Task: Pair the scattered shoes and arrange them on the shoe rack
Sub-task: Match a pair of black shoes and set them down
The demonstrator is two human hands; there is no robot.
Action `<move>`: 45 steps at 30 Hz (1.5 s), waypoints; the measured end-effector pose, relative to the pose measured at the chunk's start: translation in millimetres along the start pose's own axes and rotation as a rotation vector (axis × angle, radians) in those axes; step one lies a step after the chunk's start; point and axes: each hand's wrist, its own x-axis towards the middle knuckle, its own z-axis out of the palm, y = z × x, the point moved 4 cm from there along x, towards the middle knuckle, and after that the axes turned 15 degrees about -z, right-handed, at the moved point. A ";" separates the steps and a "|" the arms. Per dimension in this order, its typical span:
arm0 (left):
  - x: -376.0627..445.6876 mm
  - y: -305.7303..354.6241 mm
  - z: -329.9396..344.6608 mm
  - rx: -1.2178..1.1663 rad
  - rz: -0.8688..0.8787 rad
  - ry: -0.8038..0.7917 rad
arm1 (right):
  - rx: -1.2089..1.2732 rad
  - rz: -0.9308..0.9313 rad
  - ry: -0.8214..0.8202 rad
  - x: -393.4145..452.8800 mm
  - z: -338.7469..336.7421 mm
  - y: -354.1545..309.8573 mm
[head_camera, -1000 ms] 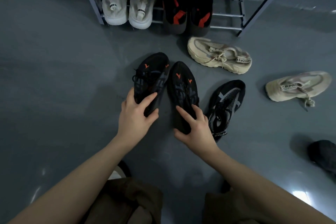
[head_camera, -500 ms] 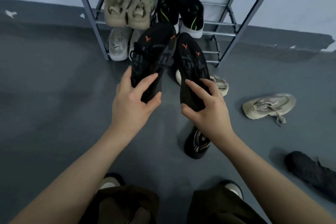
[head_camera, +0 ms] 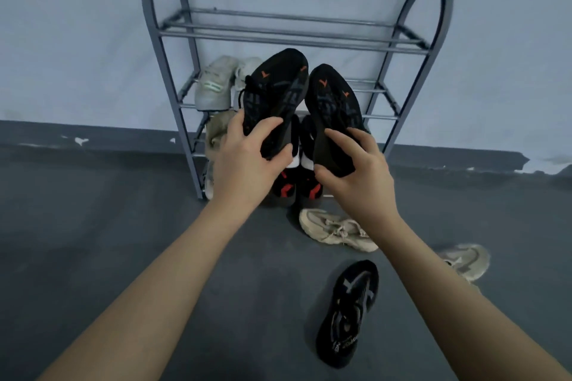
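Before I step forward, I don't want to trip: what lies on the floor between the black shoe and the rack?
One beige shoe, lying on its side, in the head view.

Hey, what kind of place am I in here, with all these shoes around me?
Probably a home entryway or a bare utility room. A metal shoe rack stands against a plain pale wall, pairs already sit on its lower shelves, and loose shoes lie on the grey floor.
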 end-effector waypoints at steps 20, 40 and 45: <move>161.6 -21.9 158.8 0.341 -0.152 -0.269 | -0.173 0.040 -0.165 155.0 77.6 152.8; 164.9 -36.2 162.3 0.010 0.080 -0.098 | -0.074 -0.007 -0.082 132.5 84.9 162.9; 153.2 -41.0 167.1 0.059 0.120 -0.114 | -0.083 0.004 -0.059 142.9 96.7 161.1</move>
